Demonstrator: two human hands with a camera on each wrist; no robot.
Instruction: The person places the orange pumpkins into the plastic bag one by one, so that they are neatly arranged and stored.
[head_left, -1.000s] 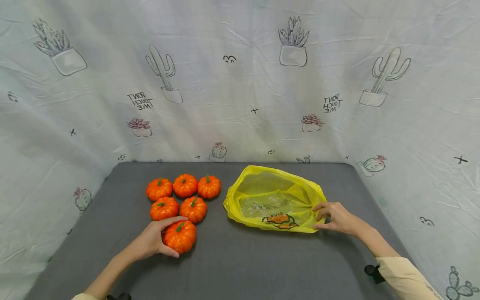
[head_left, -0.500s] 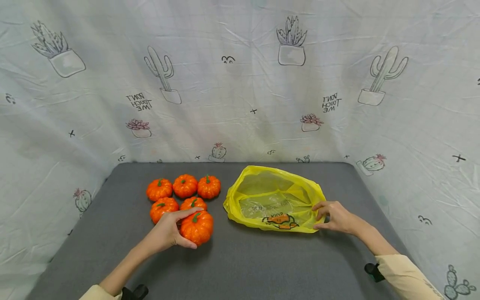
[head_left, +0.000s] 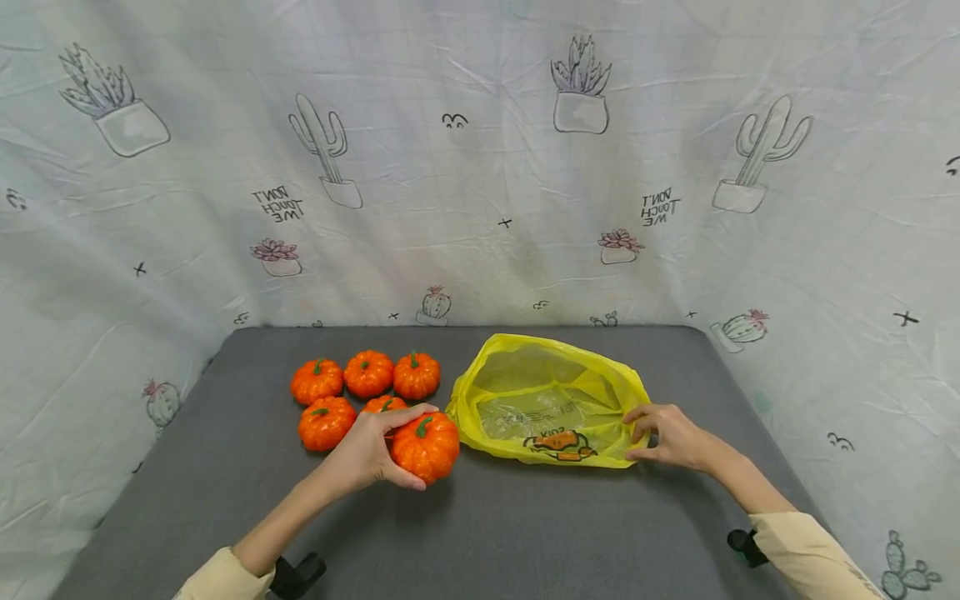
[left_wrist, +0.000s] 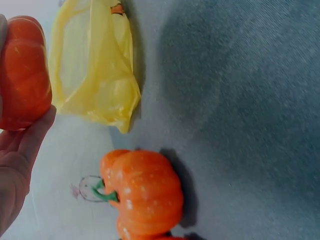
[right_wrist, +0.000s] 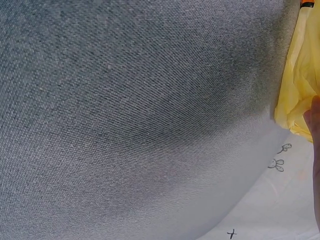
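Observation:
In the head view my left hand (head_left: 363, 454) grips a small orange pumpkin (head_left: 426, 450) with a green stem, held above the table just left of a yellow plastic bag (head_left: 468, 421). The same pumpkin (left_wrist: 25, 75) shows at the left edge of the left wrist view, with fingers below it. My right hand (head_left: 675, 437) pinches the bag's right rim; only a sliver of that hand is seen in the right wrist view, beside the yellow bag (right_wrist: 297, 95). The bag lies with its mouth spread wide, and only its see-through lining shows inside.
Several more orange pumpkins (head_left: 317, 382) stand in two rows at the table's left; one (head_left: 382, 404) is partly hidden behind my left hand. The grey table (head_left: 540, 533) ends at the back against a white cloth (head_left: 480, 167) printed with cacti.
My left hand has lifted the pumpkin from the front of the group and carried it to the right, up to the bag's left side. The right hand and the bag have stayed in place.

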